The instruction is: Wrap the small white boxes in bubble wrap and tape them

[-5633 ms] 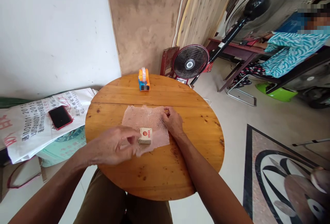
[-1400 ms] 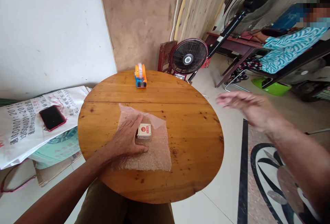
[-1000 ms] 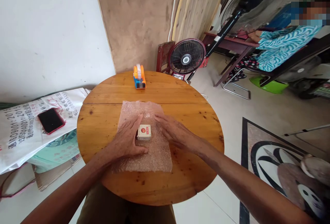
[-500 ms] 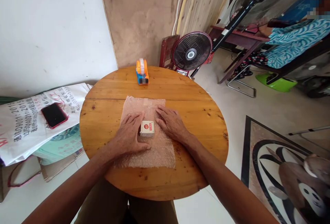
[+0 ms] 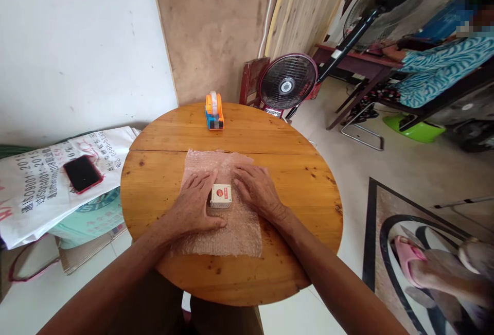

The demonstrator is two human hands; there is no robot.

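Observation:
A sheet of bubble wrap (image 5: 231, 237) lies spread on the round wooden table (image 5: 154, 170). On it sits a small white cardboard box (image 5: 221, 196) with red print on top. My left hand (image 5: 195, 198) rests flat on the wrap left of the box, its fingers stretched forward and thumb reaching past the near side. My right hand (image 5: 258, 189) lies over the wrap's right part, its fingers extended and a little bent, apart from the box. The wrap's far right corner looks raised and wrinkled near those fingers.
An orange and blue tape dispenser (image 5: 214, 111) stands at the table's far edge. To the left, a phone (image 5: 82, 174) lies on a white sack (image 5: 23, 170). A fan (image 5: 287, 83) stands behind the table. At right are a seated person's patterned sleeve (image 5: 443, 72) and a foot in a pink slipper (image 5: 411, 260).
The far right corner of the bubble wrap has shifted right and wrinkled up by my right hand. A foot in a pink slipper has come into view at lower right. The box stays put.

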